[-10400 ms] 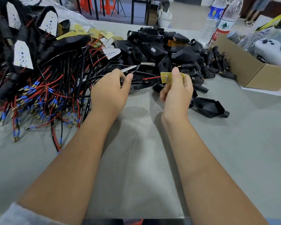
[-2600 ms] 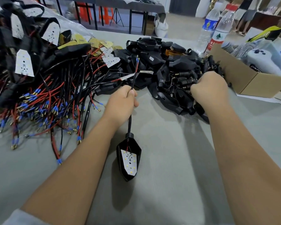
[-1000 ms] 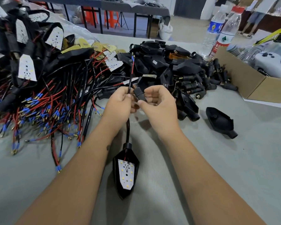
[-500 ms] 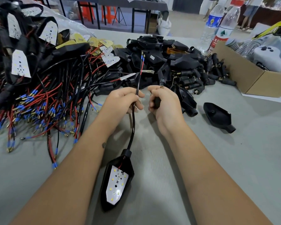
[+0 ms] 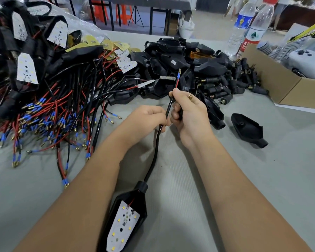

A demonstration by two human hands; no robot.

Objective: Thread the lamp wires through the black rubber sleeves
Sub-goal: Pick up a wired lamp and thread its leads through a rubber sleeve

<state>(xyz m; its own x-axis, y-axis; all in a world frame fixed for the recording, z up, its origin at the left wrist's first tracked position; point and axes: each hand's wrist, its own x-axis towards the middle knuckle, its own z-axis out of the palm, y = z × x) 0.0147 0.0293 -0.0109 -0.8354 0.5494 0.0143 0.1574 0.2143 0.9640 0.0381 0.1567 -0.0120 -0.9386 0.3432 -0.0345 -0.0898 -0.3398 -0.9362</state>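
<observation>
The wire is pinched by the left hand while a sleeve, newly fetched, is gripped by the right hand beside it, so threading can begin.

Far right on the counter, the water bottle with the red label carries a green tree-like emblem and white Chinese characters, the top one reading 农. The blue label on the bottle beside it is too blurred to read.
</observation>
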